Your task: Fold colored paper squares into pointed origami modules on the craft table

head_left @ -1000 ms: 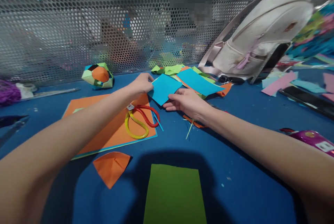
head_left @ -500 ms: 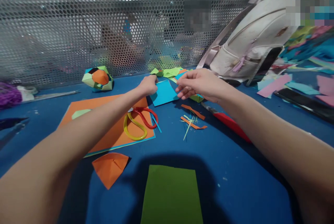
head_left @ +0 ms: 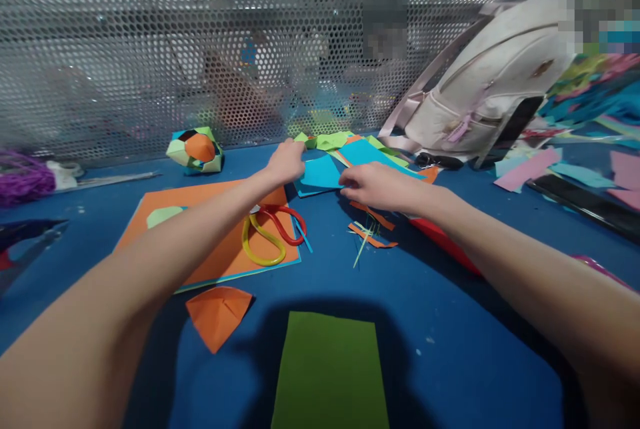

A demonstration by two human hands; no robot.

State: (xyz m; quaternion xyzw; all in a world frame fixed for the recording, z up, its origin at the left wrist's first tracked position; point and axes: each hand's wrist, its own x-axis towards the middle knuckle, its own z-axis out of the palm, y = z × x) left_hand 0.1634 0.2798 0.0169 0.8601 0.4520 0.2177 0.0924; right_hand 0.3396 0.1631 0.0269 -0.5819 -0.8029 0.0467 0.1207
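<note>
A small blue paper sheet (head_left: 320, 175) stands slightly tilted between my two hands. My left hand (head_left: 287, 162) pinches its left corner. My right hand (head_left: 375, 185) has its curled fingertips at the right edge, gripping the paper there as far as I can see. Just behind my right hand, a second blue sheet (head_left: 383, 157) overlaps green folded paper pieces (head_left: 327, 142). In front of my right hand lie orange paper scraps (head_left: 373, 235) and thin paper slivers. Part of a red-handled tool (head_left: 447, 245) shows under my right forearm.
Scissors with yellow and red loops (head_left: 265, 249) lie on an orange sheet stack (head_left: 220, 262). Nearer are an orange folded piece (head_left: 220, 315) and a green sheet (head_left: 330, 369). A paper ball (head_left: 195, 150) sits by the perforated metal panel (head_left: 150, 82); a white backpack (head_left: 480, 89) leans at right.
My right hand moved off the blue sheet over the second one, then came back down to the first sheet's right edge. My left hand stayed at the left corner.
</note>
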